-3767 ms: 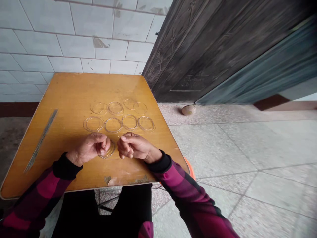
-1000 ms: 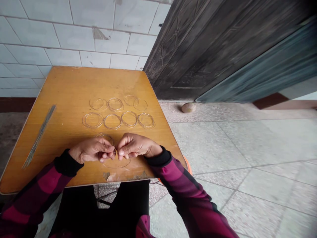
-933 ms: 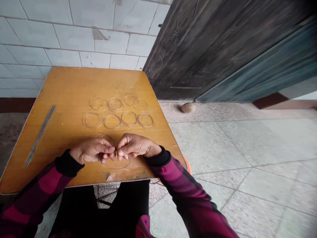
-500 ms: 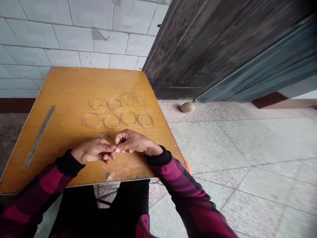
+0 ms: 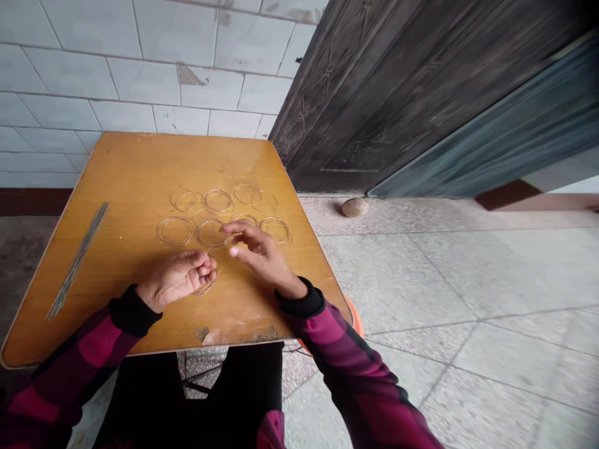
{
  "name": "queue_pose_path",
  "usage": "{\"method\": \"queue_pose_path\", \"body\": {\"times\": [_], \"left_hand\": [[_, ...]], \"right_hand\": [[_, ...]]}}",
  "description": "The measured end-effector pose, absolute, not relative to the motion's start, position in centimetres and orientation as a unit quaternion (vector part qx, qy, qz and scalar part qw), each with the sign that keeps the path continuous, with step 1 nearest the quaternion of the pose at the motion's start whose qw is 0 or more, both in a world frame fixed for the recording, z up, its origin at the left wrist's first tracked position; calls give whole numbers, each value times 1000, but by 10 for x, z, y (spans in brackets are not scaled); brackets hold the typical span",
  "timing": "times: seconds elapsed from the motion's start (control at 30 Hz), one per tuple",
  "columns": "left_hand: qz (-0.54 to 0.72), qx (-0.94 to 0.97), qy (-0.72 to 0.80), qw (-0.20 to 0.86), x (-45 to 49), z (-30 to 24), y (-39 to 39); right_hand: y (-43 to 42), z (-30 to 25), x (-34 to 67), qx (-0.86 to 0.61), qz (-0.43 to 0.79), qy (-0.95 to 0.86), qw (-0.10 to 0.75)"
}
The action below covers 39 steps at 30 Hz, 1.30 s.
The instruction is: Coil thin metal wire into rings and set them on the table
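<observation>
Because the wire is so fine, the grip is hard to read, but the left hand [image 5: 175, 280] looks curled shut, its fingertips pinching a small wire loop [image 5: 206, 287] that shows below them, toward the near side of the yellow veneered table [image 5: 135, 187]. The right hand [image 5: 260, 251] is open, fingers spread, just over the near row of wire rings [image 5: 211, 232]; cannot tell if it touches one. Rings are thin, coppery, several loose turns each. Expect them light, springy, easily bent, likely to slide on the veneer and snag each other; best taken at the rim between finger and thumb, without crushing the loop. Four sit in the near row, four in the far row [image 5: 218, 201], some touching or overlapping. A long, narrow grey strip [image 5: 77, 269] lies near the table's left edge. Farther out: a dark carved wooden door [image 5: 374, 106] to the right, a white tile wall [image 5: 140, 81] beyond the table, and a small stone [image 5: 354, 207] on the floor by the door.
</observation>
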<state>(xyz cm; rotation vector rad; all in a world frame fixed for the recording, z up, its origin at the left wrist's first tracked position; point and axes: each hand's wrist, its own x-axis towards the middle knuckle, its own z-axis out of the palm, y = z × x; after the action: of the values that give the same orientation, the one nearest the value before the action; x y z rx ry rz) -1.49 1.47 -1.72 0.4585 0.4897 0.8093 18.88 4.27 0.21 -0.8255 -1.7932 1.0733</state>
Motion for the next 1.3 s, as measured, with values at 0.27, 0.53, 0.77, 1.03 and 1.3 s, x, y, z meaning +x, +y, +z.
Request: {"method": "queue_pose_path", "body": {"times": [0.27,0.53,0.77,1.03,1.3], "left_hand": [[494,147,209,831,-11,-15,17],[495,167,233,820,-10,-20,16],[511,233,272,781,-14,-23,18],[489,287,319,760,-18,-25,21],[502,293,337,741,-17,-21,20]], "right_hand": [[37,-26,165,-242,152,-885,366],[33,-26,165,-244,185,-861,406],[30,-17,167,-267,182,-845,426],[33,-16,172,-247,257,-835,420],[35,-23,172,-246,322,-808,428]]}}
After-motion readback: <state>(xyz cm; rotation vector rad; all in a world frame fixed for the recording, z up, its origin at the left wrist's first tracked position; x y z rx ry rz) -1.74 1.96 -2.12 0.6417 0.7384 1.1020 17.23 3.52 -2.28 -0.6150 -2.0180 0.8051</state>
